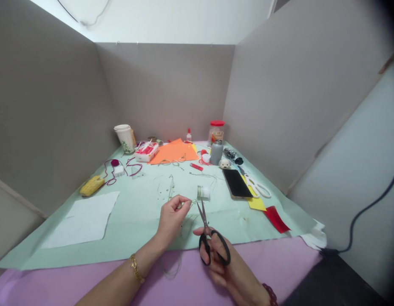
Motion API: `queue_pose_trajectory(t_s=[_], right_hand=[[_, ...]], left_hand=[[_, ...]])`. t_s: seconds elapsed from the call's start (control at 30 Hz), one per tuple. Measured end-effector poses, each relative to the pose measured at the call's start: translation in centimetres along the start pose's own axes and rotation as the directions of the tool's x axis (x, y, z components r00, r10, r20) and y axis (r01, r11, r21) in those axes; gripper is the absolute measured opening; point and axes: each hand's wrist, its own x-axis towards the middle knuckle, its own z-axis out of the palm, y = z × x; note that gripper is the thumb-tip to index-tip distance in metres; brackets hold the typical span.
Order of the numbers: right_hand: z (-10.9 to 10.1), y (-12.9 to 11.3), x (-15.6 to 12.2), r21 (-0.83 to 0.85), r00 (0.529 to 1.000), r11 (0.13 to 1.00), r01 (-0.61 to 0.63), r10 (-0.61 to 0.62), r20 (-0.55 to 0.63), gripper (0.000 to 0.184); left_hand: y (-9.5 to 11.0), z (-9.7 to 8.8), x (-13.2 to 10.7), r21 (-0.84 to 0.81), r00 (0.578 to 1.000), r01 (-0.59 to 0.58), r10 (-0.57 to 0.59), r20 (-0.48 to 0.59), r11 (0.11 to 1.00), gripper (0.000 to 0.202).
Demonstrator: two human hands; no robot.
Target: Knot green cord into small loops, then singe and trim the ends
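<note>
My left hand point(171, 217) pinches a thin pale thread point(191, 204) between thumb and fingers, just above the pale green sheet point(136, 221). My right hand point(219, 260) has its fingers through the black handles of a pair of scissors point(207, 229). The blades point up and away, their tips close to the thread beside my left fingertips. A small spool of thread point(203, 192) stands just beyond the scissor tips.
A black phone point(236, 183), white scissors point(257, 187), yellow and red paper scraps point(267, 210) lie at right. Farther back stand a grey bottle point(216, 151), a red-lidded jar point(216, 131), orange paper point(175, 152), a paper cup point(125, 138). White paper point(85, 219) and a yellow object point(92, 185) lie at left.
</note>
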Motion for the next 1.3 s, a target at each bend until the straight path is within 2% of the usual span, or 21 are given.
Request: queue_pose_trajectory(t_s=[0.2, 0.47, 0.77, 1.0, 1.3], right_hand=[[-0.3, -0.2, -0.3, 0.014, 1.0, 1.0, -0.007, 0.006, 0.031, 0.041], [-0.7, 0.0, 0.4, 0.131, 0.996, 0.99, -0.058, 0.048, 0.081, 0.038], [-1.5, -0.2, 1.3, 0.194, 0.998, 0.981, -0.025, 0.014, 0.054, 0.039], [-2.1, 0.0, 2.2, 0.3, 0.994, 0.953, -0.042, 0.01, 0.106, 0.041], [-1.8, -0.1, 1.9, 0.348, 0.995, 0.936, -0.049, 0.015, 0.101, 0.042]], left_hand=[[-0.2, 0.0, 0.2, -0.027, 1.0, 0.006, -0.006, 0.012, 1.0, 0.022], [0.1, -0.1, -0.2, -0.038, 0.999, 0.021, -0.019, 0.05, 0.999, 0.023], [-0.3, 0.1, -0.2, 0.008, 0.993, -0.038, 0.037, 0.11, 0.999, 0.023], [-0.1, 0.1, -0.3, -0.009, 0.983, -0.053, 0.053, 0.173, 0.999, 0.021], [-0.1, -0.2, 0.0, -0.026, 0.979, -0.088, 0.091, 0.181, 0.996, 0.021]])
